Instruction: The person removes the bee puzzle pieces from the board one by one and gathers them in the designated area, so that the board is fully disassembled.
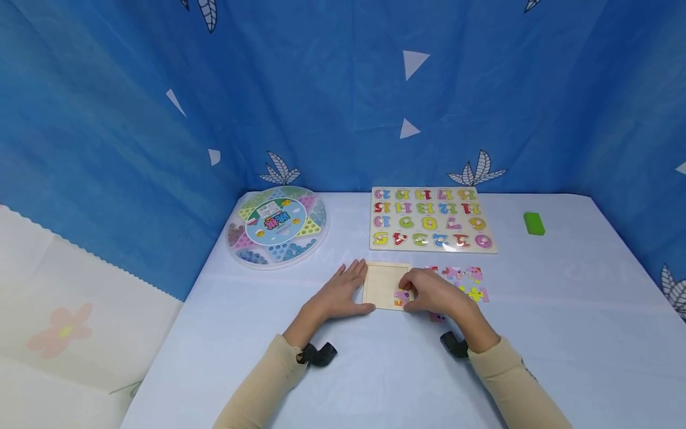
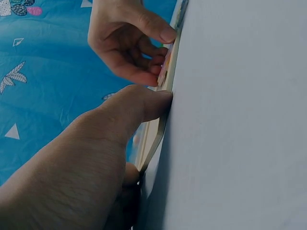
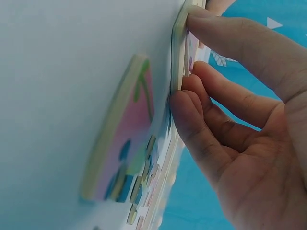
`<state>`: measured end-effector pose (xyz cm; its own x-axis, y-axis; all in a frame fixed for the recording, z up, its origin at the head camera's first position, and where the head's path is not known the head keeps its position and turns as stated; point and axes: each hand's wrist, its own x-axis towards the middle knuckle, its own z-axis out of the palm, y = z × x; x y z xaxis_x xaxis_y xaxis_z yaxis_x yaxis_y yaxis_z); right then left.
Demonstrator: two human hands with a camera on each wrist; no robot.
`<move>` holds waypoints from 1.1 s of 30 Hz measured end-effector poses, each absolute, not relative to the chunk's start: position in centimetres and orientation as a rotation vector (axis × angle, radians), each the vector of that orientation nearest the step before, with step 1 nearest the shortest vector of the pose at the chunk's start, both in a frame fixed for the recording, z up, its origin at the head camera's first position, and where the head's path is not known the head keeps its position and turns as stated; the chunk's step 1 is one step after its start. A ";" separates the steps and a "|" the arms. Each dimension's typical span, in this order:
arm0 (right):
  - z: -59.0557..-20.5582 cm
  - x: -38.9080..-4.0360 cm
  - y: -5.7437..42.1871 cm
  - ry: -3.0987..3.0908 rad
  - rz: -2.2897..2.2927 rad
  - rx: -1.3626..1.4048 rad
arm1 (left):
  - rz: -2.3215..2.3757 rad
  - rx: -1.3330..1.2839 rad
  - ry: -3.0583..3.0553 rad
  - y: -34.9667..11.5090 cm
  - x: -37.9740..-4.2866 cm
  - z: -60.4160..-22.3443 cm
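A square wooden puzzle tray [image 1: 382, 283] lies on the table between both hands. My left hand [image 1: 342, 294] rests along its left side, fingers extended, thumb at the near edge by the corner. Inside the tray's near right corner sits a pink puzzle piece [image 1: 399, 298]. My right hand [image 1: 433, 292] pinches that piece with bent fingers; in the right wrist view the thumb and fingertips also touch the tray's edge [image 3: 179, 57]. Several loose puzzle pieces [image 1: 476, 294] lie right of the tray, partly hidden by the right hand. One loose pink piece [image 3: 127, 124] looms large in the right wrist view.
Behind the tray lies a number board [image 1: 429, 239] with colourful numerals. A round game box [image 1: 276, 221] with coloured beads stands at the back left, and a green block [image 1: 533, 223] at the back right. Blue curtain [image 1: 343, 95] borders the table's back and sides.
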<state>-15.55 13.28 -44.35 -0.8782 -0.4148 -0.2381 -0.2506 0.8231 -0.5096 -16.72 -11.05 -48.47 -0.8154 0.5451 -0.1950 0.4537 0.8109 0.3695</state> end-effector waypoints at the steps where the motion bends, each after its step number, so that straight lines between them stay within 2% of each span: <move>1: -44.4 -15.5 13.2 2.667 -0.676 -0.501 | 0.442 0.765 2.706 -11.1 -16.7 -48.5; 33: -43.9 -15.3 13.2 2.665 -0.720 -0.484 | 0.445 0.765 2.700 -11.0 -16.7 -48.3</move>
